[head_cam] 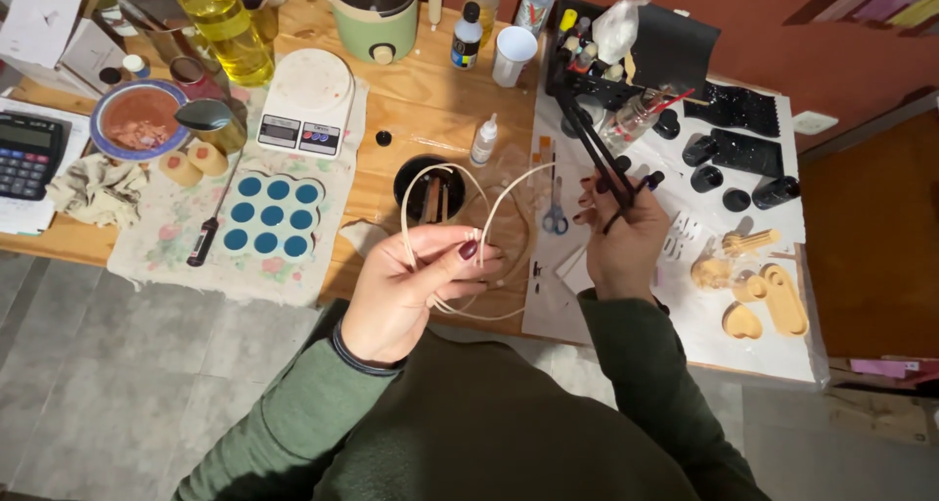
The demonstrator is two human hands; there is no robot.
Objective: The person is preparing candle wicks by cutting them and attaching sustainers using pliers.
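My left hand (416,281) pinches a coil of thin pale wick cord (489,217) that loops out above my fingers, over the wooden table (421,100). My right hand (621,232) grips two long black sticks (587,139) that slant up and left toward a black organiser box (675,51). Between my hands lie blue-handled scissors (555,212) on a white sheet. Behind the cord sits a small round black tin (430,183) holding short sticks.
A white mould with blue filled cavities (269,215), a black thermometer (207,235), a white kitchen scale (305,100), an oil bottle (225,22), a green pot (377,7), a calculator (29,154), a white cup (512,56). Black jars (743,154) and yellowish moulded pieces (758,296) lie at the right.
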